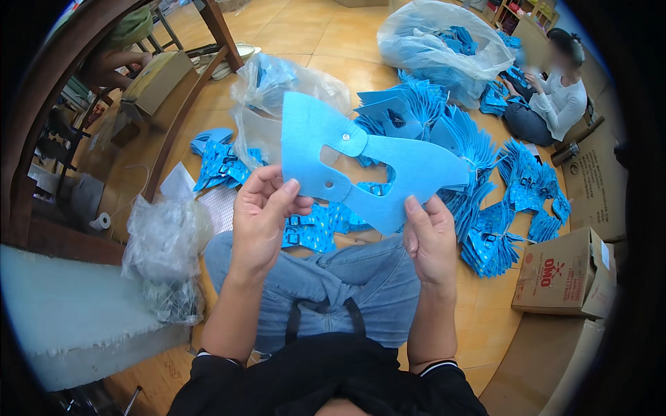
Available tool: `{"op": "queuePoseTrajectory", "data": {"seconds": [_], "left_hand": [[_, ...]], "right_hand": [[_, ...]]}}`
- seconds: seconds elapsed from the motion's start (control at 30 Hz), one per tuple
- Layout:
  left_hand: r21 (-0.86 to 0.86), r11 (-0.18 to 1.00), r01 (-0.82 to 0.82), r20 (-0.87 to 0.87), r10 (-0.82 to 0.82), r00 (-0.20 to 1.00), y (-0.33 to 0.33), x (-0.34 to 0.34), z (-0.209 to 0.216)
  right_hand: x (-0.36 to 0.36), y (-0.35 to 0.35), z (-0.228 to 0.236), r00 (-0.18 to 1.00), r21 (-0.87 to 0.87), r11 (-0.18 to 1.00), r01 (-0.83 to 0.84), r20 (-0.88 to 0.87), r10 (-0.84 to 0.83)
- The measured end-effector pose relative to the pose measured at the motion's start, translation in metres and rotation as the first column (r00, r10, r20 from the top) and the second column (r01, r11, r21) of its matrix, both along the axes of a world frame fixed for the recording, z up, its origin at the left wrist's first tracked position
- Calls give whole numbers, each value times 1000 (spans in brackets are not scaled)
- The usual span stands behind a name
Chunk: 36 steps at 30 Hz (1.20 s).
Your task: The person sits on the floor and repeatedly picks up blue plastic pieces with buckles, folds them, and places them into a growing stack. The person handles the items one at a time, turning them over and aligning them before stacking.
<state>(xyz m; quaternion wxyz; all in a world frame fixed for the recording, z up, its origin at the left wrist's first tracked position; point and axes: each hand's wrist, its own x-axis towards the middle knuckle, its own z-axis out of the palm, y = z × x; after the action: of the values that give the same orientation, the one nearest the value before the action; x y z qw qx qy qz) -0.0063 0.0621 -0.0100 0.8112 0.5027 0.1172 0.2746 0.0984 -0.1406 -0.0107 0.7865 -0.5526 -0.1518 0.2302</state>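
Note:
Held up in front of my lap is a light blue felt piece [417, 165], two shaped panels joined by snap fasteners around a cut-out middle. My left hand [260, 222] pinches its lower left edge between thumb and fingers, below one round snap. At the lower right edge, my right hand [431, 239] grips the other panel the same way. Behind the felt piece, patterned blue pieces with dark buckles [305, 232] lie on the floor just past my crossed legs; the felt partly hides them.
Tied bundles of blue pieces [461, 142] spread to the right, below a large clear bag [444, 48] of more pieces. Another person [555, 97] sits at the far right. Cardboard boxes [558, 274] line the right side. Crumpled plastic bags [166, 236] lie left, beside a wooden frame [184, 118].

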Motion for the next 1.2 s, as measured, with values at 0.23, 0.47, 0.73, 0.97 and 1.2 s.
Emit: {"op": "queuePoseTrajectory", "data": {"seconds": [0.23,0.47,0.73,0.97,1.2], "left_hand": [[-19,1000,23,18,-23,1000,-3,2,-5],[-10,999,40,17,-40,999,-5,2,-3],[-21,999,36,22,-35,999,-6,2,-4],[-175,966,192,125,-172,977,3,0,-2],[81,996,-26,62,21,998,-10,5,-13]], "right_hand": [[0,0,-10,997,77,997,-21,77,15],[2,-2,-14,997,94,996,-7,81,0],[2,-1,-11,996,92,996,-8,90,0],[0,0,-11,998,170,986,1,58,-11],[-16,6,-25,958,453,884,-118,-183,221]]}}
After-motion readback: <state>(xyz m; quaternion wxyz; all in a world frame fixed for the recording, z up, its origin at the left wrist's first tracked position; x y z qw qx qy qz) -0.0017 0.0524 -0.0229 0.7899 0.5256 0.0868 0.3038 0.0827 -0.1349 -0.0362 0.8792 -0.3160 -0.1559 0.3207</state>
